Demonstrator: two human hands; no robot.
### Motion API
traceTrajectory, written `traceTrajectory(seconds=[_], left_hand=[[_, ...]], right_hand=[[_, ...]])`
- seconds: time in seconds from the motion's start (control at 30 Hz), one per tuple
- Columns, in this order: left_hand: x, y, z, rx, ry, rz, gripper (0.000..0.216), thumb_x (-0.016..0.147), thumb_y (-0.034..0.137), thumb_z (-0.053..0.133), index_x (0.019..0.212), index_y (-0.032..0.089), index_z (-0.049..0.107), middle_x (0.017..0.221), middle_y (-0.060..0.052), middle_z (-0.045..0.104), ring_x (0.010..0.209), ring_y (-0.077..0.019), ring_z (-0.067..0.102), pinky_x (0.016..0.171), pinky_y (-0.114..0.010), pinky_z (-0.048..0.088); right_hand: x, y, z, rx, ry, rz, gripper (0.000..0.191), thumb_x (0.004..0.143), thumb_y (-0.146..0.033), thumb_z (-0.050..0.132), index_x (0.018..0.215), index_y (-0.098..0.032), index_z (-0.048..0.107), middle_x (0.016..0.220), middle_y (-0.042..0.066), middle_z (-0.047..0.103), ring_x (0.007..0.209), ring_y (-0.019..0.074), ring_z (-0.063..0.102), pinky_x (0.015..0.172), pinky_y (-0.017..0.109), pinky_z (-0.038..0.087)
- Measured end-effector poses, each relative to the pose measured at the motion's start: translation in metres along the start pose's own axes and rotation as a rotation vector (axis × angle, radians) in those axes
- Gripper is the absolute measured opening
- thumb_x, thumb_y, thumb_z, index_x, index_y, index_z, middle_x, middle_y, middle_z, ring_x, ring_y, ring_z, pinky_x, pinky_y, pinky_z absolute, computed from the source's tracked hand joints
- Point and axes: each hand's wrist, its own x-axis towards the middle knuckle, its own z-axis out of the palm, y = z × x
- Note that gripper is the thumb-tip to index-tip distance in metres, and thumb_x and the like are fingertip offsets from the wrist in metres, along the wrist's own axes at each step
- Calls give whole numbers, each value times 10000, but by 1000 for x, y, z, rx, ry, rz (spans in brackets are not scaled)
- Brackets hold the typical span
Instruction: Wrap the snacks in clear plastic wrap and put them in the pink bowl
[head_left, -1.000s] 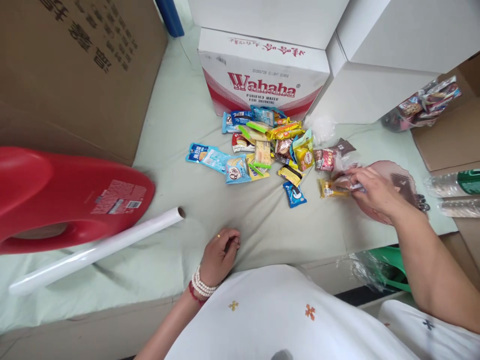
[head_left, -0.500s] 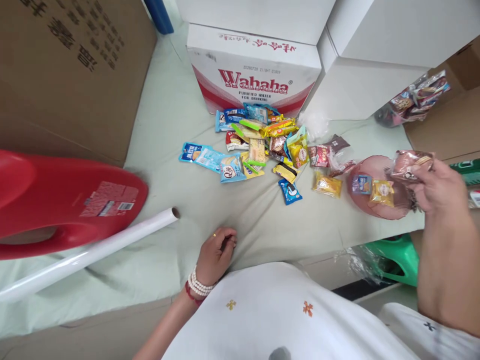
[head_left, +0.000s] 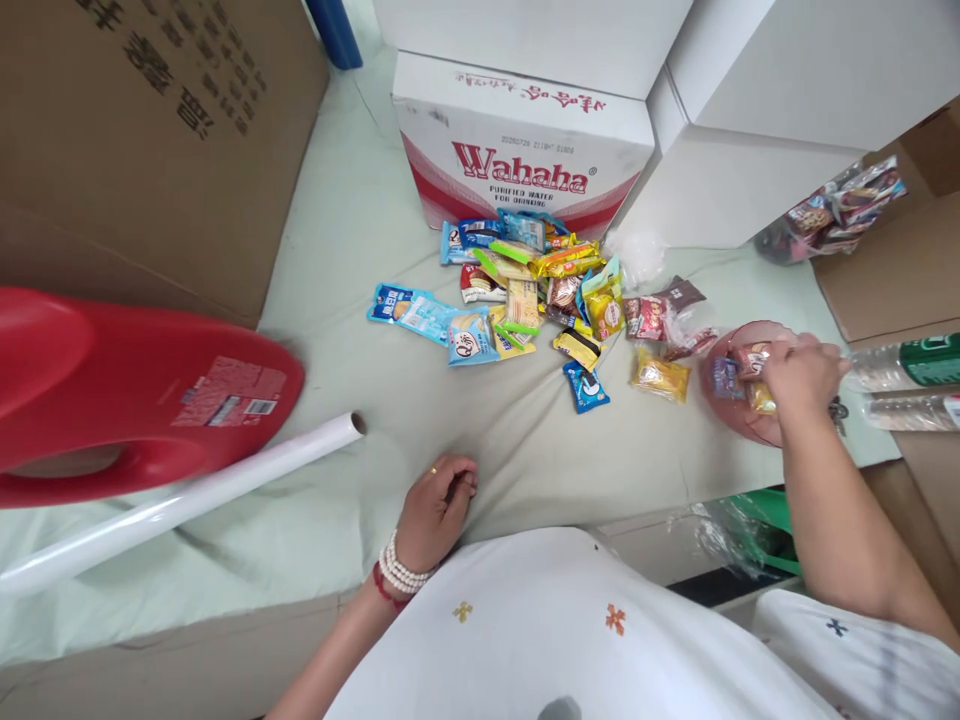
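My right hand [head_left: 799,378] reaches over a pink plastic plate [head_left: 721,405] at the right of the cloth-covered table, fingers curled on a reddish snack packet [head_left: 750,358] that lies on the plate. Two other small packets lie on the plate beside it. My left hand [head_left: 436,510] rests as a loose fist on the pale green cloth [head_left: 450,420] near the front edge, holding nothing I can see. A heap of several coloured snack packets [head_left: 540,290] lies in the middle, with a yellow packet [head_left: 660,376] and a blue one [head_left: 586,387] loose between heap and plate.
A Wahaha carton [head_left: 525,150] and white boxes stand behind the heap. A large brown carton [head_left: 142,130] is at far left, with a red plastic stool [head_left: 127,390] and a white roll [head_left: 187,500] before it. Bottles [head_left: 907,385] and a bag of snacks [head_left: 840,215] are at right.
My right hand picked a reddish packet off the table, lifted it to the right, and has now come down with it onto the pink plate. My left hand stayed put.
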Motion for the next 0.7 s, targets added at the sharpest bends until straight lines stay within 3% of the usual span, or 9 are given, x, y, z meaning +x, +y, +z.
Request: traceTrajectory(seconds=[0.07,0.1,0.2,0.27,0.4,0.53,0.6,0.7], left_hand=[[1,0,-1,3,-7,6,165,976,182,469,1017,214,626,852,-14,662,707,-133,650,702,-267,522],[1,1,-1,3,-10,10,167,974,178,468,1014,215,626,852,-14,661,706,-133,649,702,-268,521],[2,1,-1,-4,-9,13,172,968,165,468,1020,216,624,858,-13,658,719,-134,650,709,-268,524],[1,1,-1,-10,-8,12,175,965,161,468,1024,217,622,861,-14,657,730,-135,653,713,-269,527],[1,1,0,-6,1,15,174,968,167,464,1017,219,622,848,-10,654,723,-137,654,713,-275,526],[0,-1,1,1,13,7,166,975,184,468,1033,219,620,854,-13,657,727,-137,659,718,-278,527],[0,-2,1,5,18,-2,160,975,194,473,1038,218,618,856,-17,661,732,-141,663,724,-280,533],[0,-2,1,3,14,-19,156,971,207,477,1038,216,618,862,-27,669,733,-147,665,722,-281,543]], right_hand=[[-6,-17,-19,5,94,-80,477,974,-320,401,1263,-19,633,1141,294,607,1095,379,529,962,544,404],[-11,-28,-28,23,95,-216,442,958,-290,445,1289,-69,636,1205,261,609,1152,361,516,1010,514,393],[-21,-62,-48,16,-106,-781,467,915,-146,487,1343,-253,641,1459,114,539,1337,314,406,1096,459,344],[-19,-73,-47,-19,-260,-956,541,899,-85,466,1348,-330,643,1551,34,478,1380,303,358,1084,457,345],[8,-66,-13,-88,-412,-894,483,912,-127,468,1333,-243,674,1424,128,579,1238,324,442,979,435,407],[32,-55,16,-29,-463,-788,472,904,-158,503,1353,-113,641,1276,185,653,1117,300,495,1025,412,395],[36,-55,12,0,-434,-709,419,900,-208,550,1287,-105,674,1226,194,660,1132,308,498,1052,434,381],[36,-49,-25,115,-230,-597,388,910,-370,621,1218,-146,695,1314,190,602,1267,328,450,1105,470,342]])
